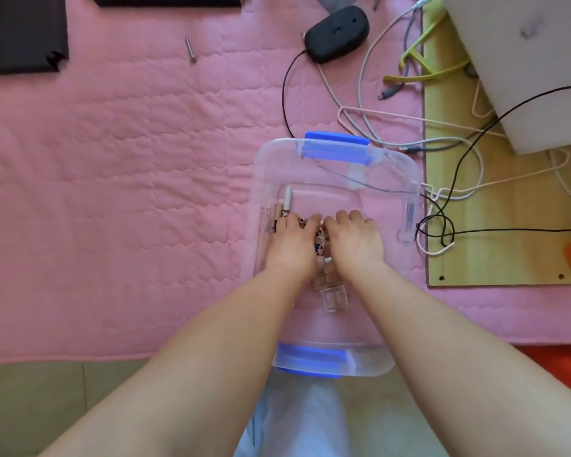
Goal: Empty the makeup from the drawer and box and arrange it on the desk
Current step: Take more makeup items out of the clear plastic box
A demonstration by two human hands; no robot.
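A clear plastic box (406, 179) with blue clip handles sits on the pink quilted desk cover. Both my hands are inside it, side by side. My left hand (292, 242) lies over a bunch of makeup tubes (282, 209), silver and rose-gold, whose ends stick out past its fingers. My right hand (353, 239) curls down beside it over a patterned item (320, 247) that shows between the hands. A clear-capped bottle with a beige body (330, 288) lies under my wrists. What the fingers grip is hidden beneath the hands.
A black mouse (337, 33) and a tangle of cables (442, 192) lie behind and right of the box. A wooden board (495, 225) and a white unit (534, 61) are at the right. A metal pin (189, 49) lies far left on the pink cover (112, 192).
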